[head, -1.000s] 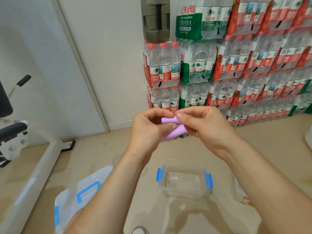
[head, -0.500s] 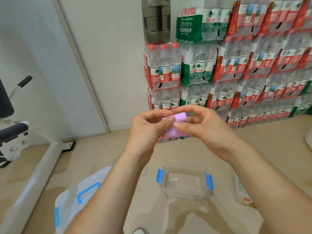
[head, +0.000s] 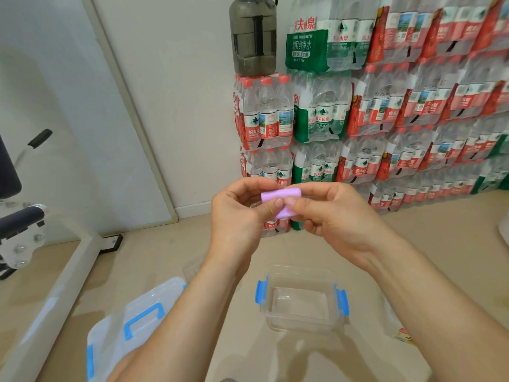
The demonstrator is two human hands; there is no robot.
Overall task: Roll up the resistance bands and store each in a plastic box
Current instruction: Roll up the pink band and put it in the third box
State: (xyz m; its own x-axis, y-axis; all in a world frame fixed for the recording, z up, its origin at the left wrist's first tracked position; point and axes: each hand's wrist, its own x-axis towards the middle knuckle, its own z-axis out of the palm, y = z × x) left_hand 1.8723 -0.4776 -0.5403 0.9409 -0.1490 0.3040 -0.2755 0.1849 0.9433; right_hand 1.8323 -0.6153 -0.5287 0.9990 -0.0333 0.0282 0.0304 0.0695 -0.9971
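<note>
Purple band [head: 281,195] above clear box [head: 300,326], lid [head: 115,336] beside

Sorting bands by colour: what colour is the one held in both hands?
Light purple, plain; the resistance band shows best in the head view.

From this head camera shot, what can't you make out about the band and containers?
Head view only.
- Purple band: roll progress hidden; left hand and right hand cover its ends.
- Blue-handled lid: partly behind the left forearm, cut by the bottom edge.
- Printed wrapper: mostly behind the right forearm, too small to read.
</note>
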